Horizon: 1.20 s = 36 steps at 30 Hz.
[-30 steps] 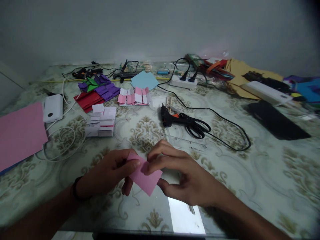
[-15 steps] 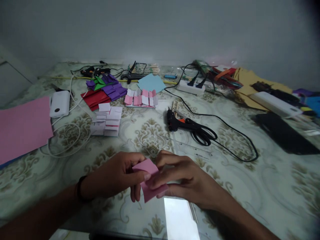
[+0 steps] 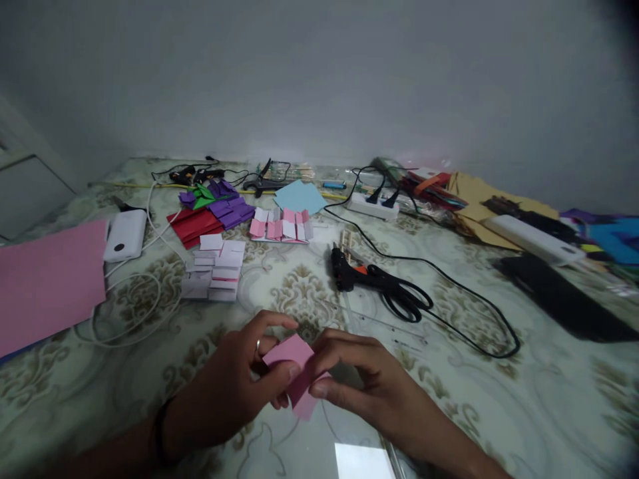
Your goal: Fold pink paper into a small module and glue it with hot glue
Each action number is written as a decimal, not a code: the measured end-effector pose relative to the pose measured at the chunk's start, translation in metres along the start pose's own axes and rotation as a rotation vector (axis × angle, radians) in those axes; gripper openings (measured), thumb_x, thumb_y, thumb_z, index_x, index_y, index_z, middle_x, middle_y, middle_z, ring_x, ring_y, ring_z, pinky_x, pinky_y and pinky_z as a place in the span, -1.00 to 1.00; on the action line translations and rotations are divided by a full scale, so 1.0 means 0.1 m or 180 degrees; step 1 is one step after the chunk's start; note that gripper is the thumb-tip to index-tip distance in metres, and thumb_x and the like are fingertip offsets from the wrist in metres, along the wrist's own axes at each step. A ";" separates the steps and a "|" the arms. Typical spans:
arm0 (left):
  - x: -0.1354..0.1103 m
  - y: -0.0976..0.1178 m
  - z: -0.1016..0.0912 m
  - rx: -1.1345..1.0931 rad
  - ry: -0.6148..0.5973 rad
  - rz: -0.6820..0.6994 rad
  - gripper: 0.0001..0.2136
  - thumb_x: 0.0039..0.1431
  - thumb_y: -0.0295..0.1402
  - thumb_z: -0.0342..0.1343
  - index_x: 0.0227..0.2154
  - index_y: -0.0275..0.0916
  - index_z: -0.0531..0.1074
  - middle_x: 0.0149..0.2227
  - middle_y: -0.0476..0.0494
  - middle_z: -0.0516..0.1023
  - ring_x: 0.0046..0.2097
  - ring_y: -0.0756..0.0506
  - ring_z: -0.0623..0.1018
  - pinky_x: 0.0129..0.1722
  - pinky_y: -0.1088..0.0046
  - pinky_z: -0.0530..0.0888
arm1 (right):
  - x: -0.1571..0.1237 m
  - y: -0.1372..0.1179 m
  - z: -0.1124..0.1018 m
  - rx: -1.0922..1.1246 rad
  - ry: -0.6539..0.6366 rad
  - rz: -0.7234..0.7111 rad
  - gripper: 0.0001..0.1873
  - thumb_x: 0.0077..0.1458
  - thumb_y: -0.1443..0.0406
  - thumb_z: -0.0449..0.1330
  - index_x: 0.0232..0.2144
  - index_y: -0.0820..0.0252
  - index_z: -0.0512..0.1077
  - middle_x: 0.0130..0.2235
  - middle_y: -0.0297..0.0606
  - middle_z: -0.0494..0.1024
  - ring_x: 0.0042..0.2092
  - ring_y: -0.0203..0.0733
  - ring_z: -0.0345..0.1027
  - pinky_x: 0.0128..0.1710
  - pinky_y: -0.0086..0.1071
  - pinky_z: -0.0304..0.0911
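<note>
Both my hands meet near the front middle of the table over a small folded pink paper piece [image 3: 294, 368]. My left hand [image 3: 239, 386] pinches its left side between thumb and fingers; a ring shows on one finger and a dark band on the wrist. My right hand [image 3: 364, 386] pinches its right side, fingers pressed on the fold. The paper is held just above the glass-topped, patterned table [image 3: 499, 399].
Behind my hands lie a black glue gun [image 3: 344, 269] and black scissors [image 3: 404, 299] with a looping black cord. Stacks of folded white [image 3: 214, 266], pink [image 3: 282, 227], red and purple papers [image 3: 210, 209], a pink sheet [image 3: 47, 283], a white power bank [image 3: 124, 234] and a power strip [image 3: 372, 206] lie further back.
The pink paper has been folded smaller between my fingers. My hands stay together on it, and the view has tilted up so the table sits lower in the picture.
</note>
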<state>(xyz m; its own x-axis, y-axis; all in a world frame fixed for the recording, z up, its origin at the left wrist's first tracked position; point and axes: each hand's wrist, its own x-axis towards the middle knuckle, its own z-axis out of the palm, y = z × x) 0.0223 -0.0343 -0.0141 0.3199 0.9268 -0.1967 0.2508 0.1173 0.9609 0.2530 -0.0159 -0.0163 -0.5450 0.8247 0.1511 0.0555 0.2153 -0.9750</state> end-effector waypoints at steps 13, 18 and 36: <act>-0.05 -0.04 -0.02 0.1853 0.0639 0.1557 -0.81 0.17 -0.50 0.26 -0.23 -0.04 0.59 -0.30 0.17 0.76 -0.29 -0.01 0.73 -0.21 0.52 0.55 | -0.01 0.05 0.10 -0.0107 0.0529 0.0392 -0.77 0.27 0.20 0.42 -0.38 0.16 0.56 -0.32 -0.32 0.64 -0.25 -0.22 0.49 -0.19 -0.37 0.29; -0.04 -0.15 0.00 0.1851 0.0703 0.1621 -0.79 0.15 -0.53 0.29 -0.26 -0.03 0.59 -0.34 0.23 0.74 -0.33 0.02 0.72 -0.22 0.51 0.51 | -0.04 0.07 0.17 0.0059 0.0698 0.0649 -0.70 0.23 0.14 0.42 -0.40 0.15 0.46 -0.35 -0.32 0.57 -0.26 -0.19 0.42 -0.20 -0.36 0.26; 0.04 -0.14 -0.03 0.1434 0.0720 0.1397 -0.90 0.24 -0.45 0.23 -0.31 -0.11 0.60 -0.40 0.09 0.70 -0.40 -0.02 0.66 -0.28 0.53 0.59 | 0.04 0.10 0.19 0.0960 0.0612 0.1157 -0.45 0.08 -0.15 0.51 -0.36 0.21 0.54 -0.43 -0.41 0.39 -0.34 -0.27 0.19 -0.30 -0.38 0.11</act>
<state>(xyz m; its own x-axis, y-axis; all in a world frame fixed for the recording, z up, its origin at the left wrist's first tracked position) 0.0177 -0.0309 -0.0279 0.2922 0.9123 0.2870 0.5139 -0.4028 0.7574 0.2359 -0.0206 -0.0283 -0.3700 0.9056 -0.2071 -0.0466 -0.2408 -0.9695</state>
